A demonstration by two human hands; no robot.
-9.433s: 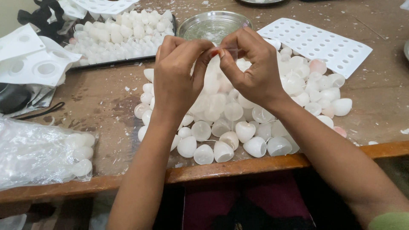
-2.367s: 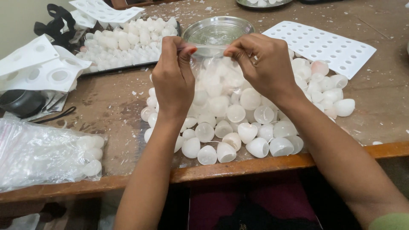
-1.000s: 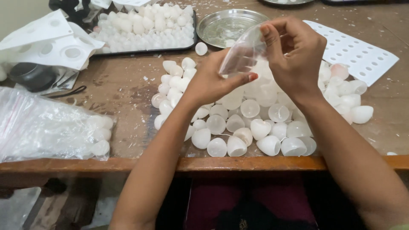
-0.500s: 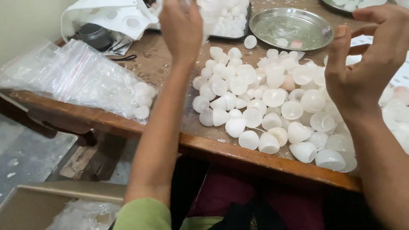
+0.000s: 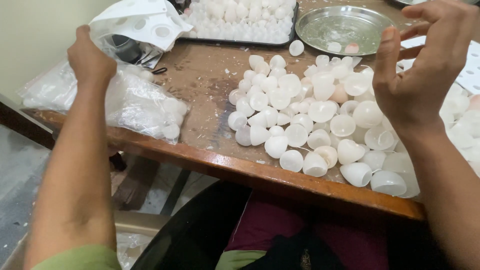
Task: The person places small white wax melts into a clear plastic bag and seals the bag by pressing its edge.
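Note:
My left hand (image 5: 90,59) reaches out to the left over a heap of clear plastic bags (image 5: 135,102) holding several white shells. Its fingers are curled on a small clear bag (image 5: 109,44) at the top of the heap. My right hand (image 5: 425,65) hovers open and holding nothing, fingers apart, above the right side of a big pile of white, translucent half-shells (image 5: 310,115) spread on the wooden table (image 5: 200,75).
A round steel plate (image 5: 345,27) with two small pieces stands behind the pile. A black tray (image 5: 240,17) full of white shells lies at the back. White perforated mould sheets lie at the back left (image 5: 142,20) and far right (image 5: 470,70). The table's front edge (image 5: 240,172) runs below.
My left hand has swung from up near the tray down to the left onto the bag heap. The right hand has stayed open over the shells. The view has shifted slightly.

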